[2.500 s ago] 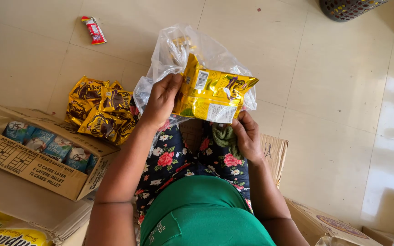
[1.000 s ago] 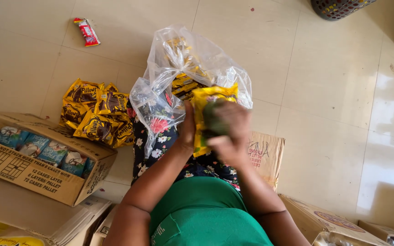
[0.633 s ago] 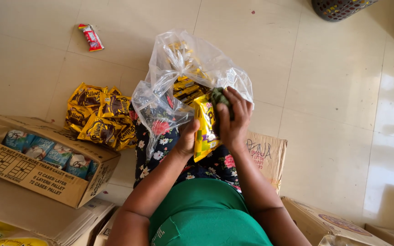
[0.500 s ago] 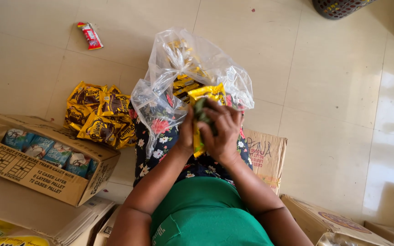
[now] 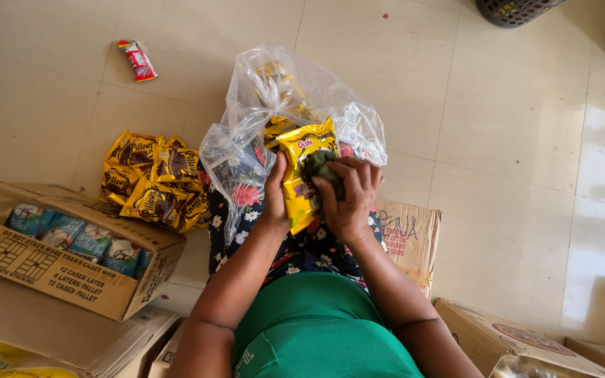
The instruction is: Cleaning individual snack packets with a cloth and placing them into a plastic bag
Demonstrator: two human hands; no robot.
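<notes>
Crinkly foil, glossy yellow: the snack packet (image 5: 302, 175) sits upright at the mouth of the clear, rumpled plastic bag (image 5: 274, 105) on our lap. Our left hand (image 5: 276, 192) pinches its edge; our right hand (image 5: 348, 196) curls shut around it and a dark green cloth (image 5: 323, 171). Matching packets (image 5: 152, 182) lie piled beside an open cardboard box (image 5: 64, 259). Since a moment ago our hands barely shifted

yellow snack packet (image 5: 301, 157), clear bag (image 5: 246, 140), floral skirt (image 5: 316, 248)
</notes>
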